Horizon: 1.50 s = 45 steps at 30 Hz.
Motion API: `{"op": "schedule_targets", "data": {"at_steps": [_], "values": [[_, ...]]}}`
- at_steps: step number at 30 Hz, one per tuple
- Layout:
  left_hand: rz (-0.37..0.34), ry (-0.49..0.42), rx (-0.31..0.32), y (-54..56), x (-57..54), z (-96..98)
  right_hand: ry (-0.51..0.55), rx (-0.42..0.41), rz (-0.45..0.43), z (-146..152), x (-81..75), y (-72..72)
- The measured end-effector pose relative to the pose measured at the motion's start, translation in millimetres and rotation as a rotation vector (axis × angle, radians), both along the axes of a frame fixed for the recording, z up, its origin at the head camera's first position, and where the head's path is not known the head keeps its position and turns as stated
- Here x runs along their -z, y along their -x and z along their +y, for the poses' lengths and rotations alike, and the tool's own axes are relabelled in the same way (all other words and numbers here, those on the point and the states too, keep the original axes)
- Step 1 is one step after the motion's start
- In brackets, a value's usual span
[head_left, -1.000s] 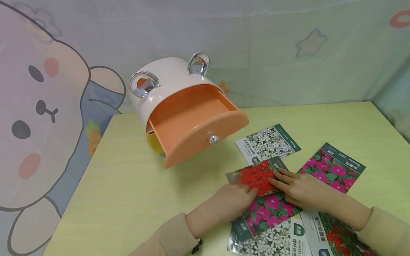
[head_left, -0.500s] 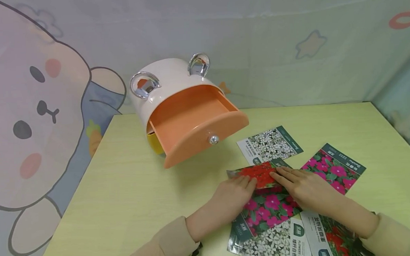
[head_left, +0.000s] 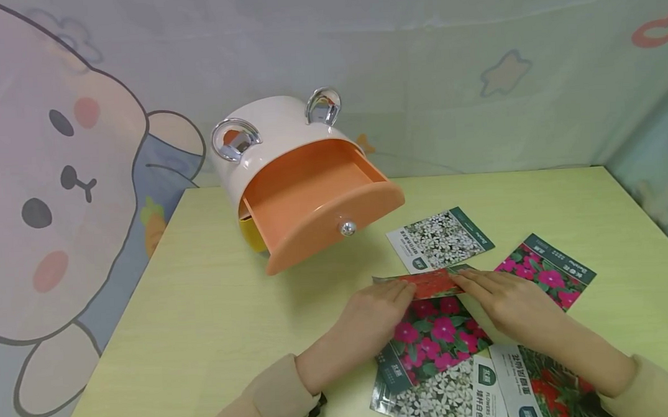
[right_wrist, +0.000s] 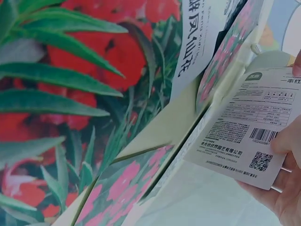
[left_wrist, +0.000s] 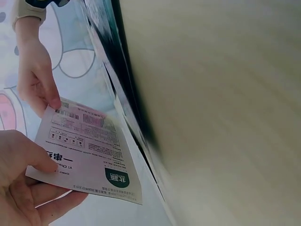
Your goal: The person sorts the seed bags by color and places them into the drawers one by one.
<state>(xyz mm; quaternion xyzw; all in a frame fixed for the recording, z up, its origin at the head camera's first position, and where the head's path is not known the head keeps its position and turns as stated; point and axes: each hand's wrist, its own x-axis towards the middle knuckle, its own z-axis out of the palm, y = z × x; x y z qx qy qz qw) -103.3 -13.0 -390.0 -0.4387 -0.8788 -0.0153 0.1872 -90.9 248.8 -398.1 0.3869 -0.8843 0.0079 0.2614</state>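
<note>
A seed packet with a red-flower front (head_left: 431,285) is held by both hands and tilted up, so its picture looks foreshortened in the head view. My left hand (head_left: 374,312) pinches it near its left end, thumb on the printed back (left_wrist: 84,146) in the left wrist view. My right hand (head_left: 508,303) pinches the other end, beside the barcode in the right wrist view. Just below lies a magenta-flower packet (head_left: 440,337), overlapping a white-flower packet (head_left: 448,393). Another red-flower packet (head_left: 554,385) lies under the right forearm.
Left of the packets, a white rounded organizer (head_left: 276,114) with chrome ears has its orange drawer (head_left: 311,191) pulled out. A white-flower packet (head_left: 441,238) lies behind the hands, and a magenta-flower packet (head_left: 549,274) lies to the right. A patterned curtain (head_left: 446,91) hangs behind the table.
The held seed packet has come up from nearly flat and tilted, showing less of its front. My left fingers have shifted from its lower edge onto its left end.
</note>
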Motion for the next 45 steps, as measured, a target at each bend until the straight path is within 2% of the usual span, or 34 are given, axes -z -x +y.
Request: {"op": "schedule_targets", "data": {"at_steps": [8, 12, 18, 27, 34, 39, 45], "values": [[0.064, -0.11, 0.03, -4.0, -8.0, -7.3, 0.058, -0.031, 0.068, 1, -7.7, -6.7], [0.115, -0.179, 0.053, -7.5, -14.6, -11.9, 0.105, -0.065, 0.109, 0, -15.0, -11.2], [0.181, -0.24, 0.071, -13.4, -25.9, -17.3, 0.123, -0.09, 0.124, -4, -27.5, -19.5], [0.3, -0.279, 0.095, -23.7, -41.7, -26.6, 0.134, -0.096, 0.161, -10, -49.5, -32.1], [0.325, -0.283, 0.077, -36.0, -61.5, -35.3, 0.19, -0.169, 0.281, -18, -66.3, -35.8], [0.394, -0.318, 0.093, -39.8, -71.4, -39.5, 0.199, -0.185, 0.343, -23, -80.7, -39.4], [0.445, -0.36, 0.105, -44.1, -82.5, -43.3, 0.267, -0.234, 0.401, -30, -96.2, -40.9]]}}
